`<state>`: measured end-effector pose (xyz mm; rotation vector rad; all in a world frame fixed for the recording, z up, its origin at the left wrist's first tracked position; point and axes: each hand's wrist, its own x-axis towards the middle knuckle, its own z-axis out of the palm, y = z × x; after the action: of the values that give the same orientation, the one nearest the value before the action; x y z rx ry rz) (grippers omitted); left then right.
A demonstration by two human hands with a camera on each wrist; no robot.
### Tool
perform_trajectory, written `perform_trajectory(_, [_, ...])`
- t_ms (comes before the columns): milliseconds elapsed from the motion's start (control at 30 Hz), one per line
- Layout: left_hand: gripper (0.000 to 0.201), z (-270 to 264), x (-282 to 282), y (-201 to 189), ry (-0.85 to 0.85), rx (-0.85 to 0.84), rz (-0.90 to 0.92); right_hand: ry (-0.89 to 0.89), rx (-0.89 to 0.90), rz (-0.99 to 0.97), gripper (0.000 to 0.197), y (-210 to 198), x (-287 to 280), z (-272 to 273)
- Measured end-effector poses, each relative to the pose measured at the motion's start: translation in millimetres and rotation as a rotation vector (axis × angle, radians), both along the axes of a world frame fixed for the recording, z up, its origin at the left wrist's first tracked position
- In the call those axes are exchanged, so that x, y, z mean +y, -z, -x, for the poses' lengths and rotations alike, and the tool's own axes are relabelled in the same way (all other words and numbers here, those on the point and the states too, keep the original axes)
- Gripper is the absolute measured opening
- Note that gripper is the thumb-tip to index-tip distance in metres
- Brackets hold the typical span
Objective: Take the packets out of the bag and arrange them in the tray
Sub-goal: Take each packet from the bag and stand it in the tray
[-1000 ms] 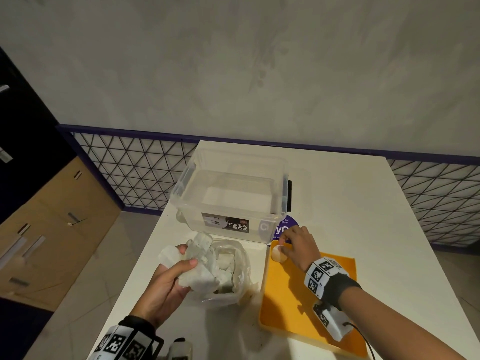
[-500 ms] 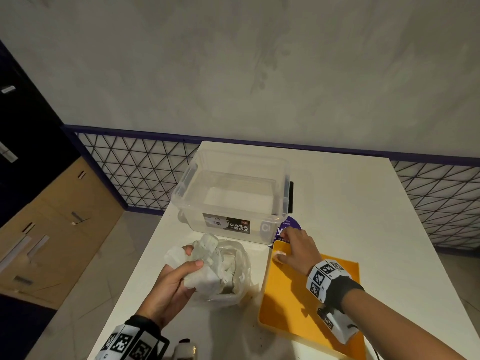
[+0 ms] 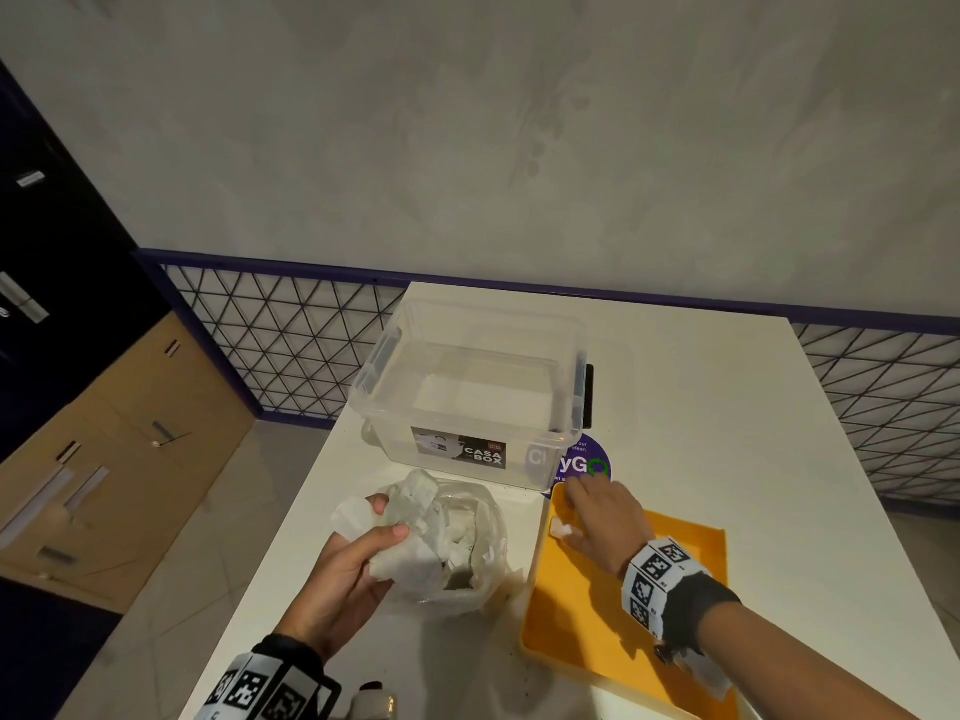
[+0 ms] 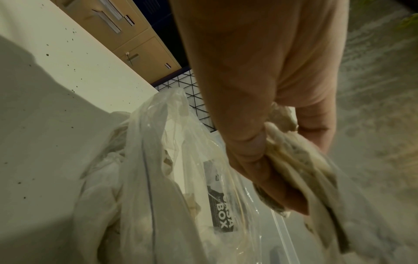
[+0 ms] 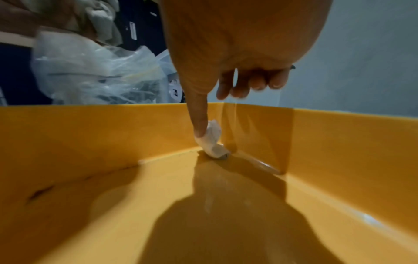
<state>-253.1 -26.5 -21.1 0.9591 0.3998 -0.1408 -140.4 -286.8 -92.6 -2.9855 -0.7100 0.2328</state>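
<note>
Left hand (image 3: 343, 574) is gripping the bunched rim of the clear plastic bag (image 3: 467, 543), thumb and fingers curled tight round the crumpled film; left wrist view confirms the fist closed on it. The bag is sitting on the white table (image 3: 727, 407), front-left, still holding a heap of white packets (image 3: 457, 527). Just behind it a clear storage box (image 3: 467, 402) with a "CASA BOX" label is standing on the table, and a purple round sticker (image 3: 587, 462) is showing at the box's right front corner.

Right of the bag, nearly touching it, the yellow tray (image 3: 587, 631) is lying flat. One white packet (image 3: 562, 528) is sitting on the tray floor in the far-left corner, against the wall. Right hand (image 3: 602, 522) is hovering over that corner: in the right wrist view the thumb (image 5: 201, 121) is pointing straight down and pressing on the packet, while the other fingers are loosely curled above it and holding nothing. So no real grasp there, just a thumb-tip contact. Both wrists are wearing bands with black-and-white markers.
</note>
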Motion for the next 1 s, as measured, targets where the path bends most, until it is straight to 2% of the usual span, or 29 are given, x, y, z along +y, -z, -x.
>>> perform_trajectory(67, [0.022,-1,-1,-1,-0.006,0.000,-0.004,-0.021,0.083,0.071,0.049,3,-1,4])
perform_trajectory(133, [0.024,-2,-2,-1,-0.006,-0.001,-0.011,-0.025,0.117,0.097,0.039,5,-2,5])
perform_trajectory(267, [0.024,-4,-2,-2,0.000,-0.006,-0.019,0.038,0.154,-0.051,0.024,4,-4,0])
perform_trajectory(367, [0.022,-4,0,-2,0.011,-0.004,-0.015,0.067,0.095,-0.118,0.028,-5,-5,-7])
perform_trajectory(467, [0.024,-3,2,-1,0.023,0.002,-0.007,0.049,0.028,-0.033,0.035,-12,-6,-13])
perform_trajectory(733, [0.032,-5,5,0,0.017,0.001,0.011,0.049,0.023,-0.006,0.035,0,2,-18])
perform_trajectory(867, [0.022,-3,3,-3,0.022,-0.006,-0.003,0.067,0.038,-0.043,0.036,1,4,-20])
perform_trajectory(1000, [0.026,-4,3,-5,0.006,0.008,0.003,0.040,-0.025,0.009,0.035,0,2,-20])
